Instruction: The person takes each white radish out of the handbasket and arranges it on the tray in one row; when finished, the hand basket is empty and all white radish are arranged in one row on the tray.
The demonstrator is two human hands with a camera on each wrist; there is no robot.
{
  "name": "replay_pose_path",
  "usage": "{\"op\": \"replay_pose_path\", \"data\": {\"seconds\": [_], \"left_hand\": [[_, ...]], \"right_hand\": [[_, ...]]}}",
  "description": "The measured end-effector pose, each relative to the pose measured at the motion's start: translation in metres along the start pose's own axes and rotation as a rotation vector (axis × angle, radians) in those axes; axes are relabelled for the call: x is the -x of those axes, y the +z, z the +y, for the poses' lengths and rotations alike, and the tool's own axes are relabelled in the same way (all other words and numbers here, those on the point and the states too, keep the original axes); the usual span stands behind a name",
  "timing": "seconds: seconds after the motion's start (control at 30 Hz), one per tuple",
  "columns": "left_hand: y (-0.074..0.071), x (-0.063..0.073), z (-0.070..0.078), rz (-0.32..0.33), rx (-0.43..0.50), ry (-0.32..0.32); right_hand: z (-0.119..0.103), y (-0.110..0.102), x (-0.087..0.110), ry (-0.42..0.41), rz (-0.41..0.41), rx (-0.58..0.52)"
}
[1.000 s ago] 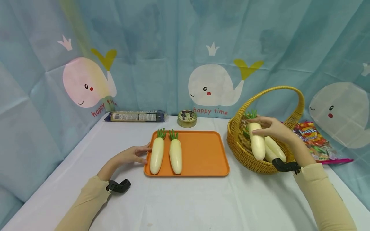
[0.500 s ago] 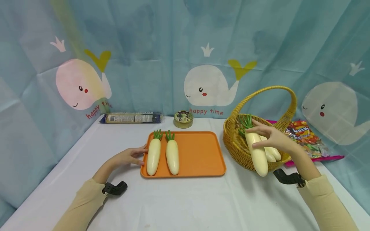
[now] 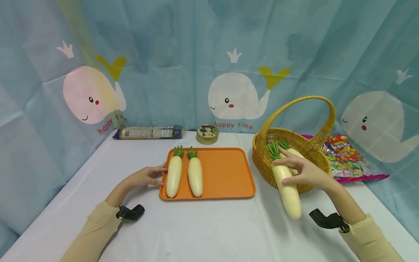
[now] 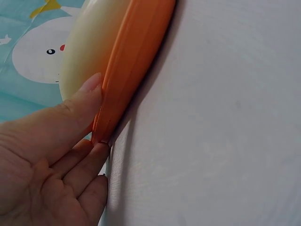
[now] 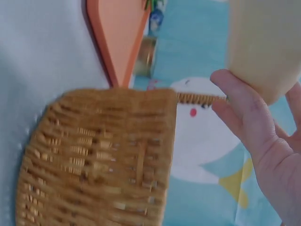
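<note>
A white radish (image 3: 287, 193) with a green top hangs in front of the wicker basket (image 3: 269, 174). My right hand (image 3: 304, 171) grips it near the leafy end, and the right wrist view shows thumb and fingers around its pale body (image 5: 263, 42). On the left, my left hand (image 3: 144, 179) pinches the rim of the orange tray (image 3: 226, 174); in the left wrist view the thumb lies at the rim and the fingertips against its outer side. Two more white radishes, one at the left (image 3: 174, 177) and one beside it (image 3: 195, 177), lie side by side on the tray.
Another white radish (image 3: 297, 154) is in the basket, partly hidden by my right hand. The basket's tall handle (image 3: 307, 99) arches over it. Behind the tray are a round tin (image 3: 207, 134) and a long packet (image 3: 148, 133). A candy bag (image 3: 347, 158) lies right of the basket.
My right hand has lifted the radish out of the basket and drawn it toward the front, its lower end now past the basket's rim. The left hand stays at the tray's edge.
</note>
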State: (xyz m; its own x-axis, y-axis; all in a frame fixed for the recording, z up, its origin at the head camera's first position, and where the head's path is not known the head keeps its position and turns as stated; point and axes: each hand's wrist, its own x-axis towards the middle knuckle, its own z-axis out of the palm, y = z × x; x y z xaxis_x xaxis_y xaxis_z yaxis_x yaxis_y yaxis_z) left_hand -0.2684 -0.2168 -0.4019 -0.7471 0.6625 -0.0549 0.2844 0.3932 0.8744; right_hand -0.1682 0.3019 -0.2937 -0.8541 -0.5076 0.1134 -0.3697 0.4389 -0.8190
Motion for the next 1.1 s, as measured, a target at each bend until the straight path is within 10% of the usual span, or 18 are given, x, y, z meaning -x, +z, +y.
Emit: {"op": "replay_pose_path", "data": {"seconds": [1.1], "left_hand": [[0.001,0.002,0.002,0.014,-0.031,-0.039]], "right_hand": [[0.000,0.080,-0.138,0.083,-0.092,-0.170]]}}
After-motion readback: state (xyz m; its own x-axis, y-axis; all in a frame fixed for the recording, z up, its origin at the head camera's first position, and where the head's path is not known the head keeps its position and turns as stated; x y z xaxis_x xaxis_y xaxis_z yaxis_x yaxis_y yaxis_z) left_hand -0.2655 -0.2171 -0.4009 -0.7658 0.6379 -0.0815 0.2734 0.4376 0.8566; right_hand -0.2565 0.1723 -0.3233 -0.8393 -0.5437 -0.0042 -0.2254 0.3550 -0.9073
